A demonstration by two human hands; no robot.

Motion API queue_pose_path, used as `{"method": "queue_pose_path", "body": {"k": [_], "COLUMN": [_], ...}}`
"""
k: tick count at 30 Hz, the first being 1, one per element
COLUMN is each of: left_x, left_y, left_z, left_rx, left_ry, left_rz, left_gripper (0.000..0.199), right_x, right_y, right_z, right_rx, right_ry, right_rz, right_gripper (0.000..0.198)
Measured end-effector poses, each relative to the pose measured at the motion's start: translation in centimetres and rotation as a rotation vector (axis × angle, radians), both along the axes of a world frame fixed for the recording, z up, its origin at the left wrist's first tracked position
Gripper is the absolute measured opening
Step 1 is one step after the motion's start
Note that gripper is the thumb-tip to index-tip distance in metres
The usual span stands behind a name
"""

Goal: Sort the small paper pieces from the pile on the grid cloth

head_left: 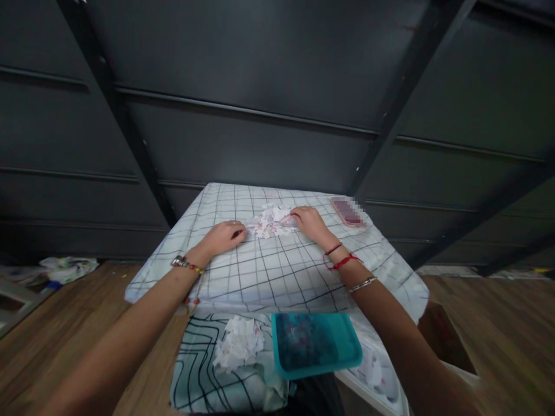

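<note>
A loose heap of small white pieces with pink marks, like paper slips or labels, lies on the checked cloth between my two hands. My left hand rests at the heap's left side with its fingers curled together; a pale, thin strip runs from its fingertips toward the pieces. At the right side, my right hand has thumb and fingers pinched at the heap's edge. What either hand grips is too small and blurred to name. Nearer me, a teal plastic tray holds dark small contents that I cannot make out.
A white checked cloth covers the table against a dark panelled wall. A phone lies at the back right. Beside the tray, another white heap sits on patterned fabric. An open white container stands below my right forearm.
</note>
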State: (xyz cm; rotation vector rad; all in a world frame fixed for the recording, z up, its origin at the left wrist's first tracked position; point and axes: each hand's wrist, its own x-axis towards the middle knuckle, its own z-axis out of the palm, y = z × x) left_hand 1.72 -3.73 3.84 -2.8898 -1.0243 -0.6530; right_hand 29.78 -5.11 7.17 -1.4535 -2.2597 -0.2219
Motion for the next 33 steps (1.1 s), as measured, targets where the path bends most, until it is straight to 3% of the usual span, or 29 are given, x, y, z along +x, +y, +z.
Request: {"method": "queue_pose_path", "body": {"k": [7,13,19,23,29,33], "left_x": [-0.1,0.0,0.1,0.8,3.2,4.9], "left_y": [-0.3,-0.5,-0.5,-1.1,-2.7,-3.6], "left_z": [0.3,0.5,0.4,0.5,2.1,3.9], "left_rx": [-0.013,0.006,0.009,0.073,0.171,0.143], "left_ry": [-0.056,-0.043,-0.02,0.098,0.355,0.44], "left_rz": [0.036,-0.006,-0.014,-0.046,-0.202,-0.421], "left_gripper": [0.027,0.028,0.03,0.027,0.019,0.018], "right_x": [-0.1,2.1,3.4,3.5,3.8,4.3], "right_y": [0.5,1.4,1.2,1.1,0.7,0.6], "right_z": [-1.7,-1.8,-1.4,-1.1,-0.8,-0.4], "right_rx": [-0.025,0.069,0.009,0.011,-0.044,-0.02], "right_ry": [-0.068,-0.007,-0.028,-0.033,-0.079,-0.108], "right_rz": [0.153,-0.037,-0.021,-0.077,-0.046,0.016], "right_gripper": [0.02,0.021,0.019,0.023,0.021,0.022]}}
